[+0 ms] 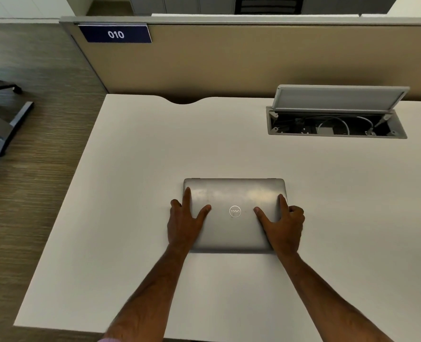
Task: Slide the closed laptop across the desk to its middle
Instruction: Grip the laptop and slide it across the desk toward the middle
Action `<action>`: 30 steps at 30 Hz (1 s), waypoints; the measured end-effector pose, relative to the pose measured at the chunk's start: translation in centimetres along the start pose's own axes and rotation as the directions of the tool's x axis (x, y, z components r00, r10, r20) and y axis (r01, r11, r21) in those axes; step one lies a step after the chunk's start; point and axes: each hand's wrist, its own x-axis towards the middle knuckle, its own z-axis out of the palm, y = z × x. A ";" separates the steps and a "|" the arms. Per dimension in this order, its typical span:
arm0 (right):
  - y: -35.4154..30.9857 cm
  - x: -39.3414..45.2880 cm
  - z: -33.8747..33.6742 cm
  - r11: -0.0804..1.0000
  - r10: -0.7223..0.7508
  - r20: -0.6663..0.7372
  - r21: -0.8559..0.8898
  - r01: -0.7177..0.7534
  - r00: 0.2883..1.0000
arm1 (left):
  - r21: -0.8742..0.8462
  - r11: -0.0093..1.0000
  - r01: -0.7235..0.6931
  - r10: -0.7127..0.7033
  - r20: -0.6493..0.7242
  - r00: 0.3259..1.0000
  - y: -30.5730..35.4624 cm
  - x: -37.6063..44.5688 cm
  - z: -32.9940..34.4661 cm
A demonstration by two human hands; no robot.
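Note:
A closed silver laptop (234, 193) lies flat on the white desk (135, 169), its round logo facing up. My left hand (183, 224) grips its left edge, with thumb and index finger on the lid and the other fingers curled over the side. On the opposite edge my right hand (284, 224) holds it the same way. Both forearms reach in from the desk's near edge.
An open cable box (337, 124) with a raised lid is sunk into the desk at the back right. A tan partition (254, 60) with a "010" sign (115, 34) runs behind the desk. A chair base (2, 114) stands on the carpet, left.

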 end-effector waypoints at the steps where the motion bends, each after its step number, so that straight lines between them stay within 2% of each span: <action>1: 0.0 0.0 0.0 1.000 0.002 -0.001 -0.001 -0.002 1.000 | 0.005 1.000 0.000 0.000 -0.001 1.000 0.0 0.0 0.0; 19: 0.2 0.0 0.3 0.980 -0.027 0.022 -0.196 0.031 0.999 | 0.063 0.998 0.002 -0.002 -0.004 1.000 0.9 -1.4 -0.2; 30: 0.1 -0.2 0.6 0.972 -0.012 0.027 -0.235 0.018 1.000 | 0.087 0.996 0.015 -0.015 0.008 1.000 1.4 -1.9 -0.6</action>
